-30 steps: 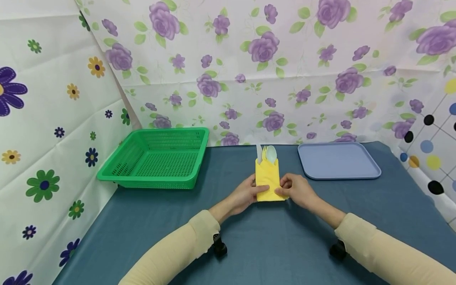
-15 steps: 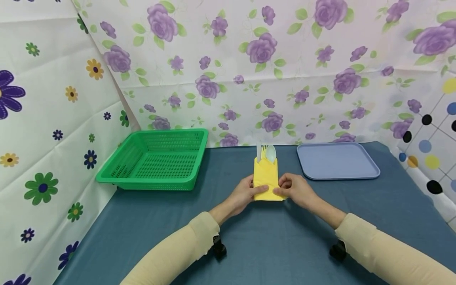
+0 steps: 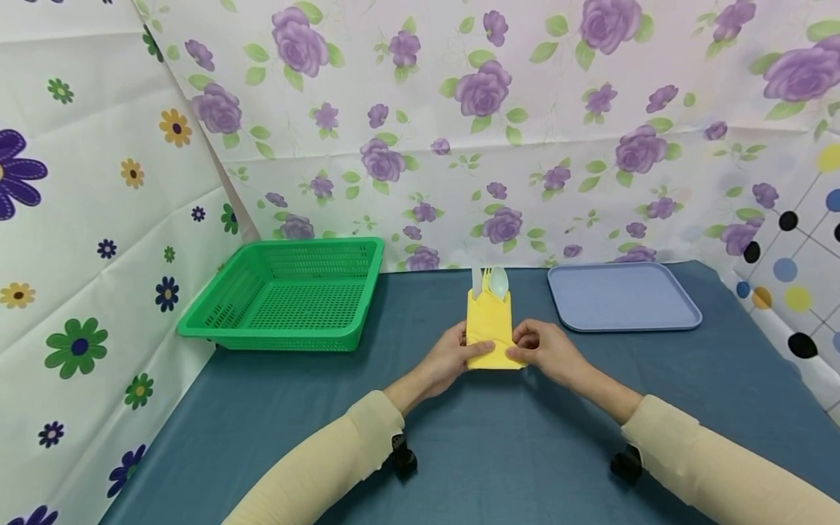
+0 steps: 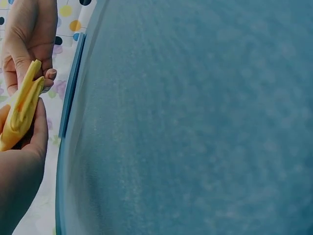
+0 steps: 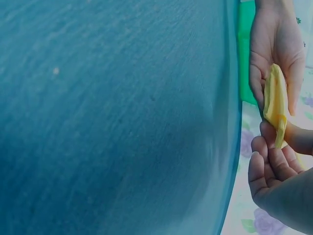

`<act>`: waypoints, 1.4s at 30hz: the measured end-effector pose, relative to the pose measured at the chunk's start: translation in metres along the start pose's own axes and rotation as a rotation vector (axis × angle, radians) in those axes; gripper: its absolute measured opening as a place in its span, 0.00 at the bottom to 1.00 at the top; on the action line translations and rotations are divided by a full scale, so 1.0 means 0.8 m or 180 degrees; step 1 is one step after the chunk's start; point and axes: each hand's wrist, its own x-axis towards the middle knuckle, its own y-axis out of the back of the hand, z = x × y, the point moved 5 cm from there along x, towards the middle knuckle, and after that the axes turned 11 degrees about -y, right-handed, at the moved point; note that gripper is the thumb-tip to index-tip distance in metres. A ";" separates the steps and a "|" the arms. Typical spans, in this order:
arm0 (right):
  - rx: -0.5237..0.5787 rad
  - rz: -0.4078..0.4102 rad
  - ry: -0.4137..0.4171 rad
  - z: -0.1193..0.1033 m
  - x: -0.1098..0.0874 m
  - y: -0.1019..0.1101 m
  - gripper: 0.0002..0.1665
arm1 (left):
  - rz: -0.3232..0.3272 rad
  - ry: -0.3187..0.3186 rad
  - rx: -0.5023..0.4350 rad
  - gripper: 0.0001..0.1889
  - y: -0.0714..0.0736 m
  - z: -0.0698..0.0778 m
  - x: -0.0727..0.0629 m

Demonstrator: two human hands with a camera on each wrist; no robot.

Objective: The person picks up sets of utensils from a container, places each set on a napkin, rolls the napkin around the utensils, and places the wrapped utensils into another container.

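Observation:
A folded yellow napkin is held up over the table, and a clear plastic knife, a yellow fork and a pale spoon stick out of its top. My left hand grips its left side, thumb across the front and fingers behind. At the lower right corner my right hand pinches the napkin's edge between thumb and fingers. Both wrist views show the napkin edge-on from below, its layers slightly parted, with the cutlery hidden there.
A green plastic basket with slotted walls stands at the back left of the blue-covered table. To the back right lies a light blue tray. Flowered cloth hangs behind and along the left side.
Both hands keep their hold on the napkin with barely any movement. The whole view shifted slightly between the first two frames.

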 end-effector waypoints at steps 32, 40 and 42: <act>-0.0030 -0.0367 0.0395 -0.002 -0.009 0.000 0.16 | 0.0109 -0.0091 0.0209 0.22 0.008 0.006 -0.001; -0.0019 -0.0068 0.0495 0.002 -0.011 -0.005 0.15 | 0.0122 -0.0090 0.0052 0.22 0.005 0.006 0.000; -0.0053 0.0079 0.0498 0.001 -0.013 -0.006 0.17 | 0.0141 -0.0105 0.0031 0.23 0.007 0.006 0.001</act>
